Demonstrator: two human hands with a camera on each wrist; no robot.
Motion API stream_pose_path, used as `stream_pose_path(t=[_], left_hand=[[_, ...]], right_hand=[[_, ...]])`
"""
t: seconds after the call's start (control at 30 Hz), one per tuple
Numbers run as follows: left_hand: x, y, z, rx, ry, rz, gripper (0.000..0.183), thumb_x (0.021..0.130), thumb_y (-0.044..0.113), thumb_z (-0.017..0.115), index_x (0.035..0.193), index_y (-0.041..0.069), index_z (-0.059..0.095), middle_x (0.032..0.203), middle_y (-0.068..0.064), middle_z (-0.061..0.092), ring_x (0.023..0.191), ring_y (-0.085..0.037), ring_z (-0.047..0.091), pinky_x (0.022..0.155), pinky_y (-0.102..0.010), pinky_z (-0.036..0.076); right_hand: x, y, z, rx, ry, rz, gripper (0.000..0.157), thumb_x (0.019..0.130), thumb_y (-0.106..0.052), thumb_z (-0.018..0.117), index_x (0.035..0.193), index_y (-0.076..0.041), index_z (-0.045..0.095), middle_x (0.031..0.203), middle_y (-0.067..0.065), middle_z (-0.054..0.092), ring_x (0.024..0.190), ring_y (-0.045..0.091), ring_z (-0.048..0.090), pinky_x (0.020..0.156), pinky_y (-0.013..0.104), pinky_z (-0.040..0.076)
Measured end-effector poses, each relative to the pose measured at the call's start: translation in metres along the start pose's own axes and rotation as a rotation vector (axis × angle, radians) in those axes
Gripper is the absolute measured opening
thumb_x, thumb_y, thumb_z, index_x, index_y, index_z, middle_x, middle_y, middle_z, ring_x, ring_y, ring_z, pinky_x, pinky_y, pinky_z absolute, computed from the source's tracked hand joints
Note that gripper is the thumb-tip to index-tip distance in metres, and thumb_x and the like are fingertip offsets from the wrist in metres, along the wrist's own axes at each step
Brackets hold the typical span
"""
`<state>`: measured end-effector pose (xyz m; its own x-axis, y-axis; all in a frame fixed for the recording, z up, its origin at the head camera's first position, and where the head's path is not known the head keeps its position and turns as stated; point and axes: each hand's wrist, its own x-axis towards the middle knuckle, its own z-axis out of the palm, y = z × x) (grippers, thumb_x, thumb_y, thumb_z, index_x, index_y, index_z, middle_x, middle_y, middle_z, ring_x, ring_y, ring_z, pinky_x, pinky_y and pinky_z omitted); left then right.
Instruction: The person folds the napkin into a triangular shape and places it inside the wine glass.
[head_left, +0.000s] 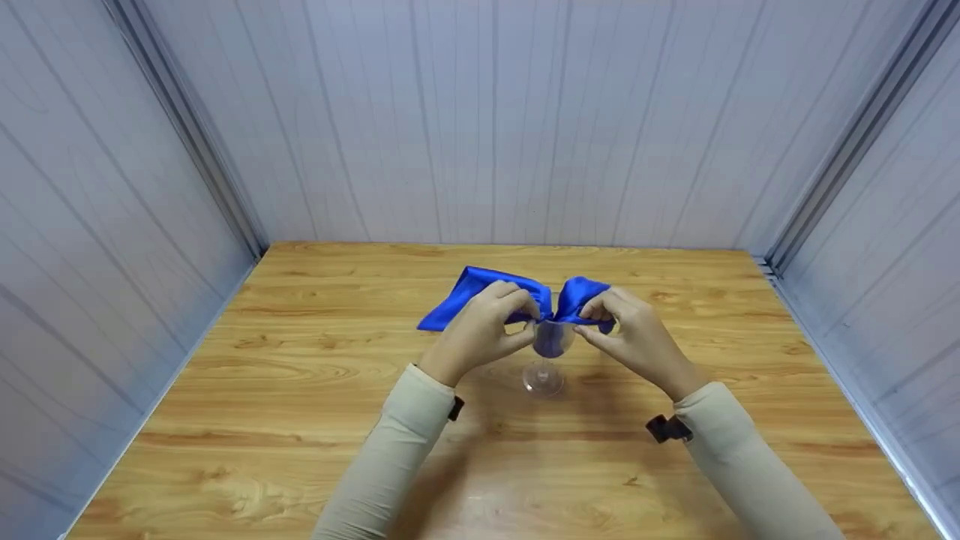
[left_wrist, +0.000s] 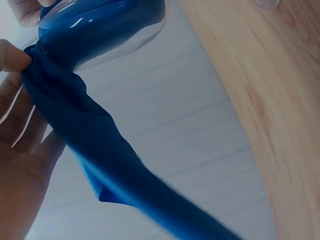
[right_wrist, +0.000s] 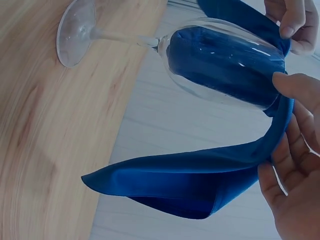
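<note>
A clear stemmed wine glass (head_left: 543, 379) stands upright on the wooden table. Its bowl holds the gathered middle of a shiny blue cloth napkin (head_left: 454, 304), which shows through the glass in the right wrist view. Two ends spill over the rim: a long flat one to the left, a puffed one to the right. At the rim's left side my left hand (head_left: 487, 322) pinches the napkin between thumb and fingers. Opposite it, my right hand (head_left: 634, 337) pinches the right end, thumb against the rim. In the right wrist view, the napkin (right_wrist: 175, 175) hangs in an open fold beside the bowl.
The wooden table (head_left: 300, 390) spreads around the glass on all sides. Pale panelled walls (head_left: 480, 127) close it off at the back, left and right. Each wrist carries a small black device (head_left: 667, 429) at the sleeve.
</note>
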<state>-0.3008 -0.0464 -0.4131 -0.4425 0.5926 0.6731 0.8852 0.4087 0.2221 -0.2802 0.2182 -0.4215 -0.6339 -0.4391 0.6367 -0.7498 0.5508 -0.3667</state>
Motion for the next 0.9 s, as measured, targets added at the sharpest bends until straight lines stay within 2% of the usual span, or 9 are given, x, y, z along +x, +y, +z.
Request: stream_pose_path(t=[0.17,0.3,0.5,0.73,0.9], left_hand=[[-0.004,-0.003,0.003,0.007,0.015,0.017,0.017,0.086,0.012,0.08,0.097,0.009,0.067,0.094,0.0,0.064,0.09,-0.015,0.058,0.08,-0.025,0.051],[-0.008,-0.005,0.005,0.02,0.024,0.031,0.014,0.088,0.011,0.078,0.092,0.011,0.065,0.089,0.002,0.06,0.085,-0.014,0.055,0.076,-0.024,0.05],[-0.012,-0.005,0.005,0.007,0.035,0.042,0.017,0.088,0.013,0.078,0.093,0.011,0.063,0.088,0.002,0.058,0.084,-0.013,0.054,0.074,-0.023,0.049],[-0.011,-0.004,-0.001,0.041,0.035,0.044,0.013,0.093,0.023,0.073,0.096,0.012,0.067,0.092,0.002,0.06,0.086,-0.012,0.055,0.076,-0.024,0.049],[-0.014,-0.007,-0.007,0.048,0.052,0.05,0.007,0.092,0.018,0.071,0.094,0.012,0.068,0.091,0.002,0.062,0.085,-0.012,0.056,0.076,-0.026,0.05]], right_hand=[[0.0,-0.001,0.002,0.018,-0.001,0.006,0.017,0.084,-0.006,0.081,0.092,-0.011,0.067,0.088,0.0,0.06,0.082,0.009,0.055,0.071,0.025,0.05],[0.0,-0.001,0.003,0.029,-0.003,-0.003,0.017,0.084,-0.006,0.081,0.091,-0.01,0.066,0.087,-0.001,0.06,0.081,0.009,0.056,0.069,0.028,0.051],[-0.001,-0.002,0.003,0.041,-0.014,-0.006,0.017,0.085,-0.009,0.08,0.092,-0.012,0.066,0.087,-0.006,0.058,0.079,0.01,0.055,0.069,0.025,0.049],[-0.005,0.002,-0.003,0.06,0.004,-0.021,0.017,0.085,-0.009,0.081,0.094,-0.01,0.066,0.089,-0.002,0.061,0.079,0.016,0.059,0.07,0.023,0.048],[-0.009,0.005,-0.007,0.032,0.007,-0.03,0.018,0.084,-0.009,0.082,0.094,-0.01,0.067,0.091,-0.004,0.062,0.082,0.015,0.06,0.073,0.022,0.049]])
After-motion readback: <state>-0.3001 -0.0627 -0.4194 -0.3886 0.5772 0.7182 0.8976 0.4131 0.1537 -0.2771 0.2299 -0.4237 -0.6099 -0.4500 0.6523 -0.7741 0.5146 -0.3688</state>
